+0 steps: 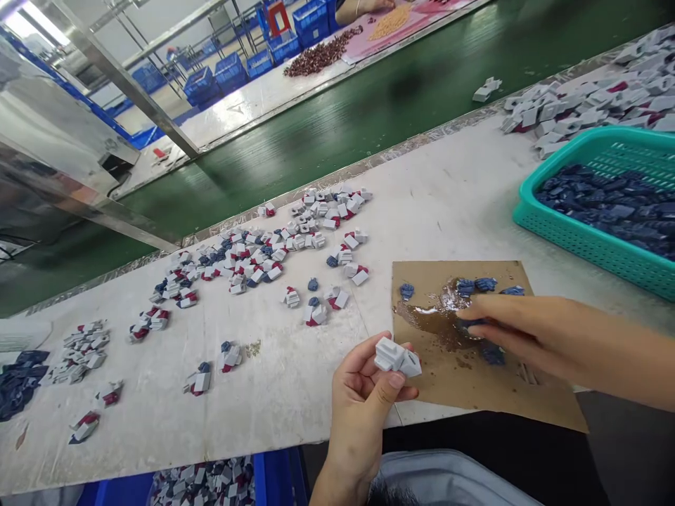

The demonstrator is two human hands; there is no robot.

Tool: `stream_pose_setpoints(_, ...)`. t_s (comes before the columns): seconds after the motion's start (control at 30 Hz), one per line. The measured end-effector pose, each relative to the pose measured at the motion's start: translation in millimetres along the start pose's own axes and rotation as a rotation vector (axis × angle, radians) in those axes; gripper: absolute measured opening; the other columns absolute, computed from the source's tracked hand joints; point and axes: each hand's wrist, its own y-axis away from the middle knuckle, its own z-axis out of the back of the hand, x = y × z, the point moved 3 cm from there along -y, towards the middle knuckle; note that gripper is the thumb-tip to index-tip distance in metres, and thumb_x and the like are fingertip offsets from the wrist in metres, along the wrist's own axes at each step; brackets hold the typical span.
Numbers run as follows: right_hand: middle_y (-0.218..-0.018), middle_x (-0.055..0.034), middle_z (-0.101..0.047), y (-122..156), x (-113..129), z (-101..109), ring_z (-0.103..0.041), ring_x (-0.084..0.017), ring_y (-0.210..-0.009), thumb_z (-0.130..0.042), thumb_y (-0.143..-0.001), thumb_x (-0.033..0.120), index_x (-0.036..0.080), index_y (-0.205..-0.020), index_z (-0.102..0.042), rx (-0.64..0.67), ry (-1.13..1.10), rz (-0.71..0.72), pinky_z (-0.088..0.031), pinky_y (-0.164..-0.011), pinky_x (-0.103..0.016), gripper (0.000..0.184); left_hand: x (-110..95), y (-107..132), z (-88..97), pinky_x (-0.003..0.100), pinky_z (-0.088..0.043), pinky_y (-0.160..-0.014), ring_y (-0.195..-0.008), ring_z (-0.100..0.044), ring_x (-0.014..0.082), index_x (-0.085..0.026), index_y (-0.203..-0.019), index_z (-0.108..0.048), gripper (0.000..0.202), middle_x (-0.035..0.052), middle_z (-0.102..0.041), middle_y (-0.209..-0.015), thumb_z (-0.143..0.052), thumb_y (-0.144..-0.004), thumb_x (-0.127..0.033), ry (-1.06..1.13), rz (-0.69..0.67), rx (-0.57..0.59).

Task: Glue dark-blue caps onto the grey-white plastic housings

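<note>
My left hand [363, 400] is closed around a small light-grey plastic part [390, 355], blocky with stepped sides, held just above the table's near edge. To its right, my right hand [506, 327] reaches over a brown cardboard sheet [432, 390], its fingers pinched on a small dark blue plastic piece [477, 323] that they partly hide. A shiny wet patch [440, 316] of brownish, glue-like liquid spreads on the cardboard. Several more blue pieces lie around it, among them one blue piece [406, 291] at the left and another [493, 353] below my right hand.
A teal basket [590, 249] of dark blue pieces stands at the right. Grey parts [574, 109] are heaped behind it. Clusters of joined grey, red and blue parts [253, 253] cover the table's left. Beyond runs a green conveyor belt [342, 140]; a person's arm [358, 8] shows across it.
</note>
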Motion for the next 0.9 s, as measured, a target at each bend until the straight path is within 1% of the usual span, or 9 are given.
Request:
stream_pose_setpoints(0.1,-0.073,-0.0018,-0.068,5,24,14,-0.065,-0.02,-0.064,-0.045,-0.094,0.069,0.028,-0.092,-0.06,-0.023,-0.419,-0.037,-0.048,-0.055,-0.029,0.044,0,-1,-0.9,0.012,-0.056,-0.055,-0.073,-0.077,0.0144,-0.024,-0.089,-0.083,0.035,0.0046,-0.083,-0.083,-0.098,-0.057,-0.03,0.006,0.01,0.073)
stream_pose_setpoints(0.17,-0.075,-0.0024,-0.069,10,41,17,-0.067,-0.02,-0.069,-0.058,-0.087,0.07,0.027,-0.088,-0.062,-0.039,-0.651,-0.1,-0.051,-0.056,-0.026,0.042,1,-2,-0.7,0.012,-0.055,-0.054,-0.066,-0.074,0.0114,-0.023,-0.086,-0.083,0.029,0.0041,-0.082,-0.081,-0.096,-0.061,-0.03,-0.008,0.011,0.148)
stream_pose_setpoints(0.23,-0.068,-0.0014,-0.065,14,55,15,-0.062,-0.017,-0.061,-0.065,-0.084,0.067,0.027,-0.083,-0.063,-0.041,-0.797,-0.15,-0.049,-0.053,-0.024,0.04,2,-3,0.3,0.013,-0.056,-0.055,-0.065,-0.072,0.0104,-0.023,-0.086,-0.083,0.024,0.004,-0.083,-0.083,-0.094,-0.065,-0.03,-0.034,0.012,0.21)
stream_pose_setpoints(0.3,-0.06,0.001,-0.058,17,63,10,-0.051,-0.014,-0.05,-0.069,-0.083,0.061,0.028,-0.083,-0.064,-0.038,-0.876,-0.154,-0.04,-0.044,-0.023,0.034,2,-3,2.0,0.013,-0.058,-0.057,-0.066,-0.072,0.0103,-0.025,-0.089,-0.083,0.024,0.0041,-0.083,-0.086,-0.093,-0.068,-0.029,-0.051,-0.001,0.227)
stream_pose_setpoints(0.4,-0.055,0.0032,-0.052,18,68,2,-0.042,-0.012,-0.045,-0.07,-0.085,0.052,0.029,-0.086,-0.063,-0.022,-0.942,-0.091,-0.03,-0.038,-0.022,0.023,3,0,2.9,0.014,-0.059,-0.058,-0.067,-0.072,0.0107,-0.025,-0.091,-0.082,0.025,0.0044,-0.083,-0.089,-0.092,-0.068,-0.027,-0.065,-0.014,0.226)
stream_pose_setpoints(0.57,-0.058,0.0032,-0.056,18,69,-4,-0.042,-0.012,-0.045,-0.067,-0.088,0.046,0.029,-0.088,-0.061,0.0,-0.95,-0.077,-0.032,-0.039,-0.021,0.018,2,5,-0.6,0.013,-0.059,-0.061,-0.063,-0.07,0.0066,-0.026,-0.093,-0.081,0.022,0.0016,-0.083,-0.091,-0.09,-0.073,-0.023,-0.023,-0.006,0.294)
stream_pose_setpoints(0.73,-0.059,0.0022,-0.058,18,71,-2,-0.042,-0.012,-0.045,-0.066,-0.09,0.048,0.03,-0.087,-0.061,-0.003,-0.899,-0.054,-0.032,-0.038,-0.022,0.019,-1,8,-3.0,0.012,-0.059,-0.063,-0.064,-0.071,0.006,-0.025,-0.091,-0.08,0.019,0.0009,-0.083,-0.09,-0.088,-0.075,-0.021,-0.027,-0.029,0.323)
stream_pose_setpoints(0.83,-0.056,0.0025,-0.055,17,74,-2,-0.041,-0.012,-0.043,-0.064,-0.09,0.053,0.029,-0.088,-0.063,0.035,-0.866,-0.052,-0.03,-0.037,-0.024,0.024,-1,9,-4.7,0.01,-0.058,-0.062,-0.061,-0.071,0.0053,-0.023,-0.089,-0.079,0.02,0.0006,-0.083,-0.085,-0.089,-0.073,-0.02,-0.051,-0.047,0.295)
stream_pose_setpoints(0.9,-0.053,0.0036,-0.051,18,77,-4,-0.041,-0.011,-0.043,-0.065,-0.088,0.054,0.027,-0.086,-0.063,0.019,-0.868,-0.077,-0.028,-0.038,-0.024,0.027,2,9,-5.6,0.01,-0.057,-0.061,-0.059,-0.07,0.0051,-0.021,-0.087,-0.078,0.02,-0.0003,-0.081,-0.078,-0.09,-0.072,-0.021,-0.075,-0.057,0.267)
